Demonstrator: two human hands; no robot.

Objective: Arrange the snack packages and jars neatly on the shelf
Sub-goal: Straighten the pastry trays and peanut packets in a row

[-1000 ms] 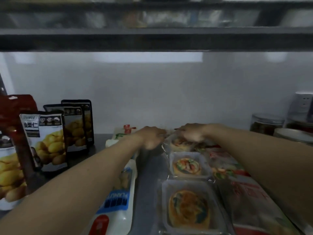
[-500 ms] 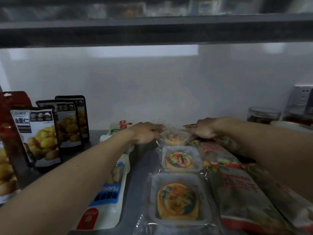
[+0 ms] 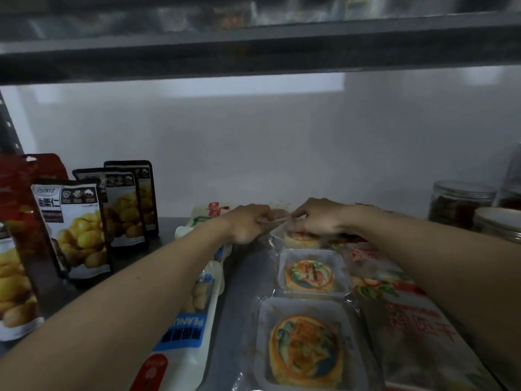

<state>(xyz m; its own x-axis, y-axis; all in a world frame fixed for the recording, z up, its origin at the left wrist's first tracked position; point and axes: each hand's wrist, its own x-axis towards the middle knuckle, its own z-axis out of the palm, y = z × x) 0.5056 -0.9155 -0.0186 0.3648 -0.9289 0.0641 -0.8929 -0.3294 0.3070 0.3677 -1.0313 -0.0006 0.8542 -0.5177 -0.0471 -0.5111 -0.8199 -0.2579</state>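
Three clear-wrapped pastry trays lie in a row on the grey shelf (image 3: 248, 280): the near tray (image 3: 307, 345), the middle tray (image 3: 310, 273) and the far tray (image 3: 298, 239). My left hand (image 3: 249, 222) pinches the clear wrapper at the far tray's back edge. My right hand (image 3: 318, 217) rests on top of the far tray, fingers closed on the same wrapper, hiding most of that tray. A white peanut bag (image 3: 186, 328) lies flat under my left forearm. A red-printed snack bag (image 3: 417, 325) lies under my right forearm.
Several chestnut pouches (image 3: 77, 230) stand upright at the left, with a red pouch (image 3: 25, 176) behind. Clear jars with dark contents (image 3: 459, 203) and a metal lid (image 3: 500, 222) stand at the far right. The upper shelf (image 3: 253, 43) hangs low overhead. A white wall closes the back.
My right hand has moved left from the red bags onto the far pastry tray, meeting my left hand at its wrapper. The view has tilted slightly.
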